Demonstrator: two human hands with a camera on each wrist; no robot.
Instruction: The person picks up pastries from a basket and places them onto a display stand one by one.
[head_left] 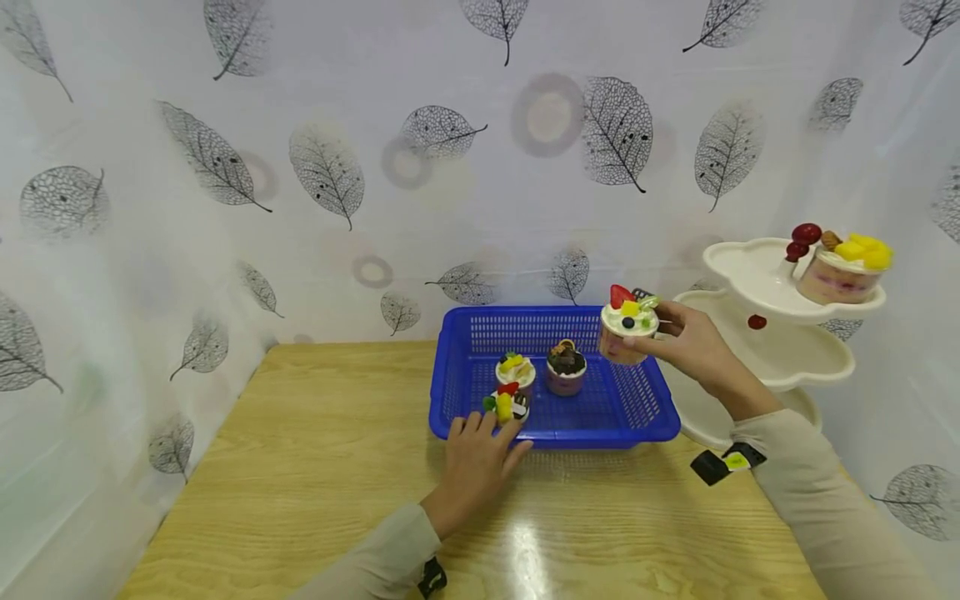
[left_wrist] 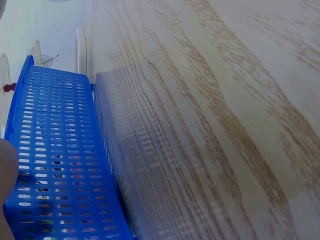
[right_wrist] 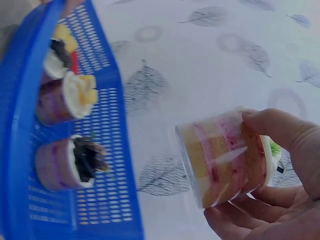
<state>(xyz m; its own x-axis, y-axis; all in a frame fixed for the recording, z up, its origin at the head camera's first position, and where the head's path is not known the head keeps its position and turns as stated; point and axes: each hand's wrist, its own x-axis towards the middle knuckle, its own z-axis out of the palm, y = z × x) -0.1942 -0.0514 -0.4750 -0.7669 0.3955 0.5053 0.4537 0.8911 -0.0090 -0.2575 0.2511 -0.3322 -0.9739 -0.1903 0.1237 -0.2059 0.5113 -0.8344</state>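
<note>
My right hand (head_left: 693, 346) grasps a cup (head_left: 622, 348) between thumb and fingers, near the right end of the basket (head_left: 652, 421), nearly upright with its fruit (head_left: 631, 310) on top. My left hand (head_left: 474, 462) holds no cup; its fingers lie loosely spread over the near rim, by the front one of three other cups (head_left: 566, 383), and whether they press there I cannot tell. To carry this one well, I judge I should hold it level, squeeze only enough that the wall does not slip or buckle, and let no finger push the topping. Clearing the basket's side, I would mind its bottom edge, and further right the tiers of the stand (head_left: 802, 354), since a knock could jar the filled cup (head_left: 836, 283) up there. A steady left hand should stop the basket sliding on the bench (head_left: 337, 433). From my head I see the fruit and the stand's tiers, but little of the cup's side; my right wrist shows its clear base, the pink and tan layers and my fingers curling under it. My left wrist misses that cup, giving me instead the basket's slotted outer wall close up.
</note>
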